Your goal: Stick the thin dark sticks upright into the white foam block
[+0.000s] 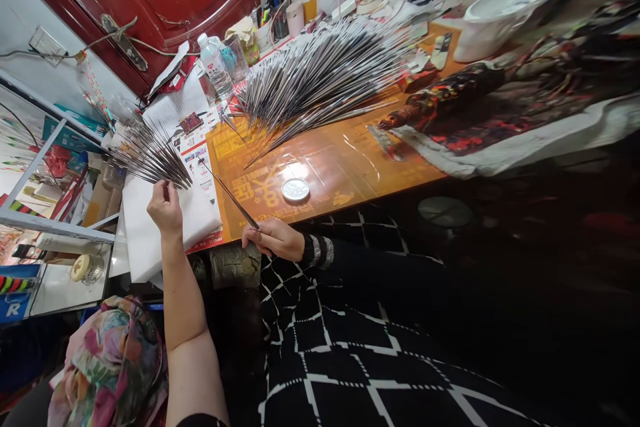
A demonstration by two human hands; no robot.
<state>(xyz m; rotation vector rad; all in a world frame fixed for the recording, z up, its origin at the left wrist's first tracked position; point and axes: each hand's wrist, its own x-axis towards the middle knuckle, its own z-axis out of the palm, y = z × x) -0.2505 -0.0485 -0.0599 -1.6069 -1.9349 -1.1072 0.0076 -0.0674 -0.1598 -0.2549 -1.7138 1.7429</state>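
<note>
Now, right hand [274, 238]: clamped on one slim dark rod [247, 215]
Left hand [166, 207]: curled beside fanned thin dark rods [163, 161]; grip unclear

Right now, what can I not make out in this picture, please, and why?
Left hand, head view: its own fingers hide whether they pinch anything.
Rod, head view: the right hand covers its lower end.
Bottle, head view: small label print is too small to read.
Cloth, head view: blurred, and cut off by the right edge.
</note>
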